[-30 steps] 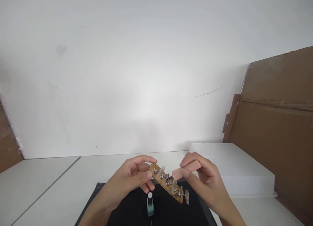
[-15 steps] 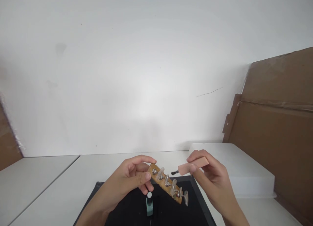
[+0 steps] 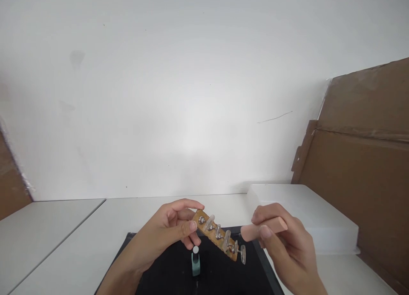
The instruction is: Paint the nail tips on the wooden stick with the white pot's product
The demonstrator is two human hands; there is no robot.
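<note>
Pink brush cap (image 3: pixel 263 228) in right hand (image 3: pixel 281 244) has drawn away from wooden nail-tip holder (image 3: pixel 217 235).

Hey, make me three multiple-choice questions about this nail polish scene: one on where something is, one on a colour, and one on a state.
1. Where does the small polish bottle stand?
A. on the black mat
B. on the white box
C. on the cardboard

2. What colour is the cap that the right hand holds?
A. black
B. pink
C. green

3. How is the wooden nail-tip holder kept?
A. lying flat on the mat
B. leaning on the wall
C. held up in the air by the left hand

Answers:
1 A, the bottle stands upright on the dark mat below the hands.
2 B, the polish cap between the right thumb and fingers is pale pink.
3 C, the left thumb and fingers pinch one end of the holder, and it slants clear of the mat.
</note>
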